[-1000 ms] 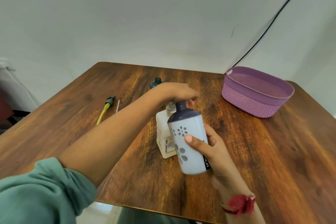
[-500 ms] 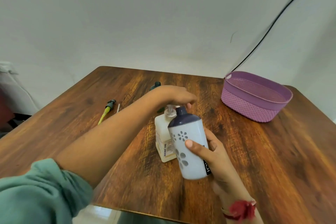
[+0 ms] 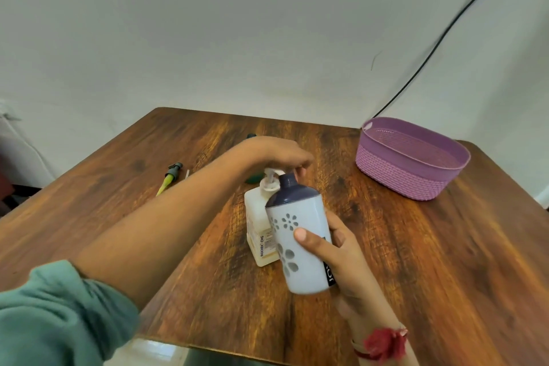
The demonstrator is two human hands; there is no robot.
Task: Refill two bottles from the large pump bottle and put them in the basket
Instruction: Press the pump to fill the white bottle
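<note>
At the centre of the frame we see the large pump bottle (image 3: 262, 232) standing upright on the wooden table (image 3: 445, 261), pale and square-sided, with a printed label on its lower front. The left hand (image 3: 279, 154) lies over its white pump head (image 3: 271, 178) with the fingers bent down across it; we cannot tell whether they clasp the pump or only press on it.

Just in front of it, and overlapping it in our view, is the white flowered bottle (image 3: 297, 249) with a dark navy top, lifted off the table and tilted so its open neck sits close beside the pump spout. The right hand (image 3: 344, 258) grips this bottle from the right, thumb across the front and fingers wrapped round the back. A red thread band (image 3: 384, 343) circles that wrist at the lower right.

Behind the left hand, a dark green bottle (image 3: 252, 136) shows only its cap and a sliver of body.

To the centre left, a yellow-green sprayer nozzle (image 3: 170, 177) lies flat on the table, well apart from the bottles. To the upper right stands the purple basket (image 3: 410, 178), near the table's far edge.

A green sleeve (image 3: 59, 315) fills the lower left corner. A black cable (image 3: 439, 38) runs diagonally down the pale wall towards the basket.
</note>
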